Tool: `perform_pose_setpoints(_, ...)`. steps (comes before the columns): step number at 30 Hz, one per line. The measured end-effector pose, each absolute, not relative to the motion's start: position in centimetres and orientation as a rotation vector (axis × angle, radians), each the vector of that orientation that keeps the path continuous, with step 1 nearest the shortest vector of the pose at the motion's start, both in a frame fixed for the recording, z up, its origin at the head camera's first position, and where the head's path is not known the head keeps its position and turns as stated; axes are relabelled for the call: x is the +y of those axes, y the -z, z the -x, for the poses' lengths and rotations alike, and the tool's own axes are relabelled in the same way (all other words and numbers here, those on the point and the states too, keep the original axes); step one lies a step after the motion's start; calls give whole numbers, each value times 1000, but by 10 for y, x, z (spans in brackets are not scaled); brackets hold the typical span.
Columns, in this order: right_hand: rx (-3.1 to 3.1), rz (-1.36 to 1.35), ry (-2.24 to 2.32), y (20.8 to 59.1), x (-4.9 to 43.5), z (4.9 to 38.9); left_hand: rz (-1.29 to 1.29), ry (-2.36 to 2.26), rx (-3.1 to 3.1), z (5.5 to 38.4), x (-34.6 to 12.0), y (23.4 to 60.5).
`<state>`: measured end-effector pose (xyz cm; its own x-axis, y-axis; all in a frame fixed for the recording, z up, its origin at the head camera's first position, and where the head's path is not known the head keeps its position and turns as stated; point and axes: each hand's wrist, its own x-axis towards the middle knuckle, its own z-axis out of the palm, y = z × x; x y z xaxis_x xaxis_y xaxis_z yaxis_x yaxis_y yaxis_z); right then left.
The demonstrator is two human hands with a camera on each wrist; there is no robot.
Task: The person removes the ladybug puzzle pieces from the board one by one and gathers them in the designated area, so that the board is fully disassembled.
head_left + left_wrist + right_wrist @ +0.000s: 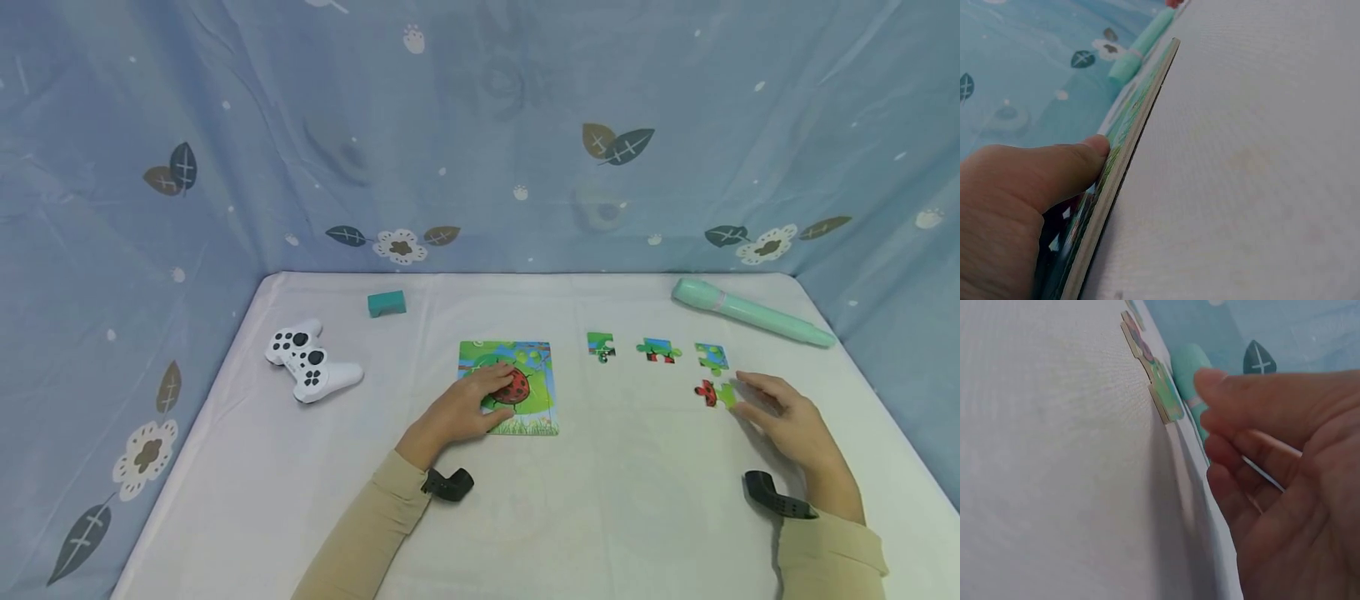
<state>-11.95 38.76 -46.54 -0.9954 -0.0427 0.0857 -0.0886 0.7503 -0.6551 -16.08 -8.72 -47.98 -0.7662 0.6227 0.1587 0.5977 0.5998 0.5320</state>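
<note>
In the head view, a square ladybug jigsaw puzzle (536, 417) lies flat on the white table. My left hand (468, 406) rests on its left part, covering some of the picture. In the left wrist view the thumb (1094, 150) touches the puzzle's top face near its edge. On the right, my right hand (795, 425) hovers beside a red and green puzzle piece (708, 392), with nothing visible in its grasp. From the right wrist, its loosely bent fingers (1222, 447) appear apart from that piece (1166, 397).
Above that piece are more loose pieces: a green one (600, 343), a blue-green one (660, 348) and a corner piece (711, 356). A mint-green toy microphone (753, 312) lies at the back right. At left are a white game controller (311, 362) and a teal block (386, 303).
</note>
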Motion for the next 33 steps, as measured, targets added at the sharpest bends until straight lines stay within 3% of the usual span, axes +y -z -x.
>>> perform_pose_setpoints(10,-2763,-319,-1193,452,357,124,-1053,-903,2808,160,-86,480)
perform_pose_setpoints(33,-2877,-980,-1249,441,158,157,-976,-948,2842,155,-109,480)
